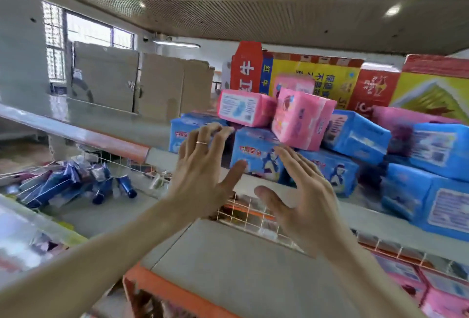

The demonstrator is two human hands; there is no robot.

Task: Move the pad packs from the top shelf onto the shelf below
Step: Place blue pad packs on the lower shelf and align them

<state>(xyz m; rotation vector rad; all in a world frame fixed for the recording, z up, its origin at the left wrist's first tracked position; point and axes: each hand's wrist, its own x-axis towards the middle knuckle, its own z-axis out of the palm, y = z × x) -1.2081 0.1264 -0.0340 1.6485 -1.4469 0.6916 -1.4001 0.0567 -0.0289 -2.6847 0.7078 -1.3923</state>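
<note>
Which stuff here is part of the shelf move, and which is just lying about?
Job:
- blue pad packs and pink pad packs on the top shelf
- shelf below
- left hand and right hand, both open and empty

Lying about:
- brown cardboard boxes
- red and yellow cartons
- blue tubes

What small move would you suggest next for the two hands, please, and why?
Probably close the left hand and right hand onto the sides of the front blue pack between them: both are open and hold nothing. Lift slowly, since a tilted pink pack rests on it.
</note>
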